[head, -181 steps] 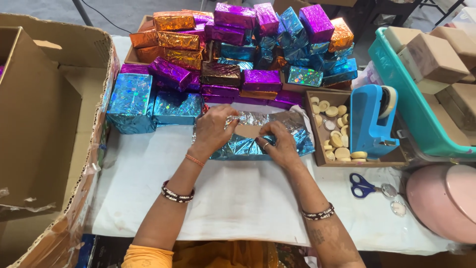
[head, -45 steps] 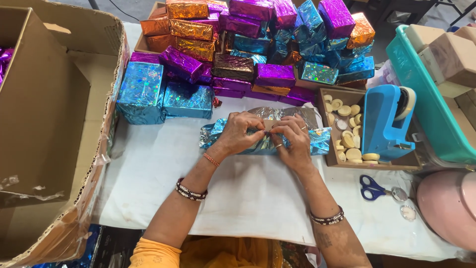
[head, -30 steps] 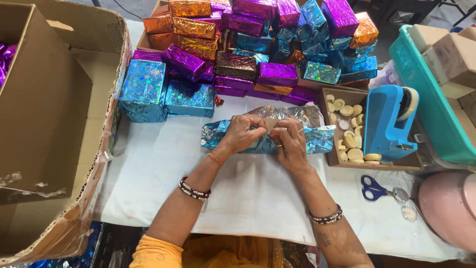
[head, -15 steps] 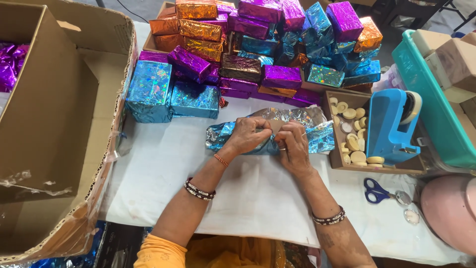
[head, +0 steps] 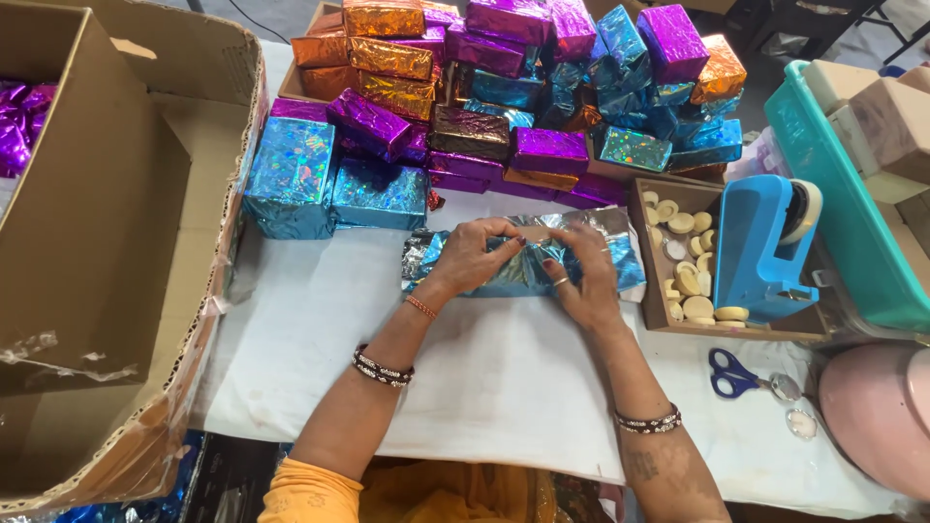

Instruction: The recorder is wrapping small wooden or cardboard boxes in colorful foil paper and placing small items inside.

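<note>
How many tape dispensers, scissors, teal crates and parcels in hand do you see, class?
Tape dispenser: 1
Scissors: 1
Teal crate: 1
Parcel in hand: 1
Total: 4

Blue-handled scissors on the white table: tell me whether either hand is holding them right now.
No. The blue-handled scissors lie untouched on the white table, while the left hand and right hand both press on the blue foil-wrapped parcel.
</note>
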